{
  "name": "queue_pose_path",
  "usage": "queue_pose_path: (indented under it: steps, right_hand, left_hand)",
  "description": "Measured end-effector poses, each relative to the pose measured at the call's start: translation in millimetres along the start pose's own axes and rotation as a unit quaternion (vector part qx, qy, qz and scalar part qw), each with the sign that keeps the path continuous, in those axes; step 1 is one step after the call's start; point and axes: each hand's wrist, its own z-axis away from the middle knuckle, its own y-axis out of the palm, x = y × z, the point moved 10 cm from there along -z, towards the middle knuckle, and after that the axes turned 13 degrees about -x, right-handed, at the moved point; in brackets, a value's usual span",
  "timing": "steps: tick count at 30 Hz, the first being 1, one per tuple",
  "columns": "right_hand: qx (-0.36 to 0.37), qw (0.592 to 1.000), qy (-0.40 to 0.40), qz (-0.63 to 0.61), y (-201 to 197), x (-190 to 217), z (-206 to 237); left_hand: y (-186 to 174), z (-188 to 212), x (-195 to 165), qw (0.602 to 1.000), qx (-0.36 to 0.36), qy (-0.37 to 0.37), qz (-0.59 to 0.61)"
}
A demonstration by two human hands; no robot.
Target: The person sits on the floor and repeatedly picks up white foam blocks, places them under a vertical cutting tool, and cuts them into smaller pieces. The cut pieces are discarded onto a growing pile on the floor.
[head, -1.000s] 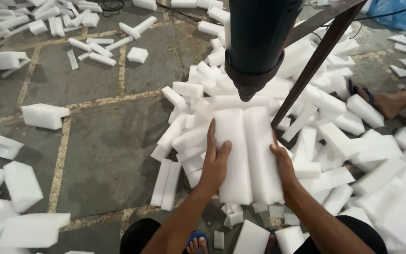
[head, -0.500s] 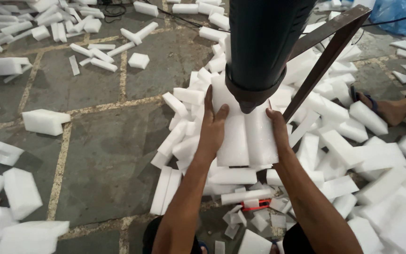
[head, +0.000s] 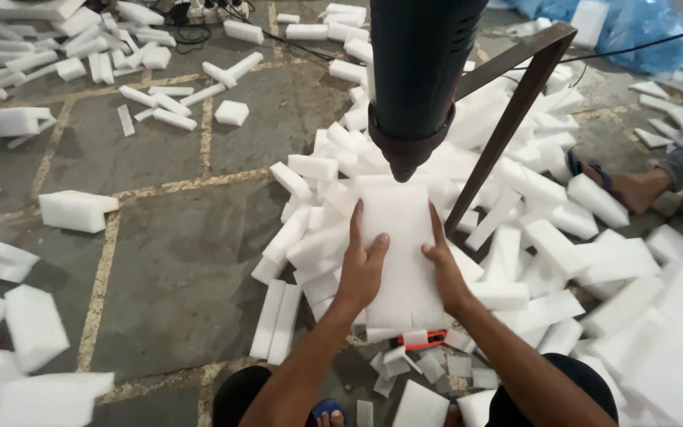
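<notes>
— How are the hands sitting?

— Both arms are reaching forward; the left hand (head: 364,269) and right hand (head: 444,269) are pressing flat against opposite sides of the tall white foam slab (head: 401,253).

— And the slab?

— It is standing just under the dark cylindrical machine head (head: 416,79), probably touching its tip.

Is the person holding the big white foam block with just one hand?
No, both the left hand and the right hand press the white foam block.

Blue tarp (head: 642,35) and cables (head: 199,12) lie behind.
</notes>
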Motion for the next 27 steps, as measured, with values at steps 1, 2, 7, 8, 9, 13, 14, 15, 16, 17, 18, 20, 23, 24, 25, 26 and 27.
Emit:
queue_pose_path:
  steps: [1,2,7,8,9,13,14,15,16,17,18,20,23,24,25,26,27]
  right_hand:
    - [0.007,1.000,-0.016,0.011,-1.2,-1.9,9.0]
    - [0.007,0.999,-0.032,0.043,-3.0,-5.3,17.0]
    - [-0.004,0.977,-0.093,0.191,-21.9,-21.7,55.4]
    - [0.002,0.974,-0.110,0.196,-25.0,-20.8,62.5]
    - [0.011,0.971,-0.125,0.201,-27.0,-20.1,70.4]
    - [-0.008,0.955,-0.159,0.252,-36.1,-17.0,94.4]
    - [0.001,0.953,-0.170,0.249,-35.9,-13.6,97.9]
    - [0.009,0.952,-0.180,0.246,-36.4,-9.2,99.6]
    - [0.017,0.950,-0.191,0.246,-37.8,-4.0,100.2]
    - [0.020,0.945,-0.227,0.236,-40.5,7.6,100.8]
    - [0.024,0.938,-0.260,0.228,-44.9,19.4,100.8]
    - [0.025,0.942,-0.285,0.175,-56.2,36.7,96.5]
    - [0.019,0.961,-0.264,0.083,-67.9,46.0,92.4]
    - [0.023,0.961,-0.263,0.079,-66.5,46.1,94.4]
    - [0.026,0.961,-0.264,0.076,-64.3,45.8,97.7]
    - [0.031,0.957,-0.276,0.084,-60.2,46.2,104.0]
    - [0.037,0.953,-0.287,0.091,-55.2,46.0,111.1]
  left_hand:
    - [-0.1,9.9,0.0,1.000,0.009,-0.002,-0.006]
    - [-0.8,19.1,-0.2,1.000,0.018,-0.004,-0.013]
    - [-1.2,62.1,-4.4,0.998,0.055,0.006,-0.042]
    - [-1.0,69.5,-3.1,0.997,0.059,-0.005,-0.043]
    - [-0.7,77.2,-1.6,0.997,0.062,-0.019,-0.044]
    - [1.6,99.8,-12.2,0.996,0.077,0.009,-0.031]
    - [2.2,103.3,-17.4,0.996,0.077,0.032,-0.028]
    - [3.0,106.3,-22.3,0.995,0.077,0.054,-0.025]
    - [3.5,107.6,-13.6,0.997,0.074,-0.004,0.016]
    - [5.2,109.1,-3.9,0.994,0.069,-0.064,0.059]
    - [7.4,112.6,7.0,0.985,0.062,-0.126,0.102]
    - [20.7,119.0,7.5,0.983,0.117,-0.106,0.092]
    - [35.3,131.2,9.2,0.972,0.202,-0.066,0.096]
    - [38.5,136.2,9.4,0.966,0.232,-0.050,0.101]
    - [33.7,135.7,25.8,0.968,0.205,-0.113,0.091]
    - [27.5,137.3,42.3,0.965,0.178,-0.176,0.081]
    - [21.0,140.6,57.9,0.957,0.149,-0.239,0.070]
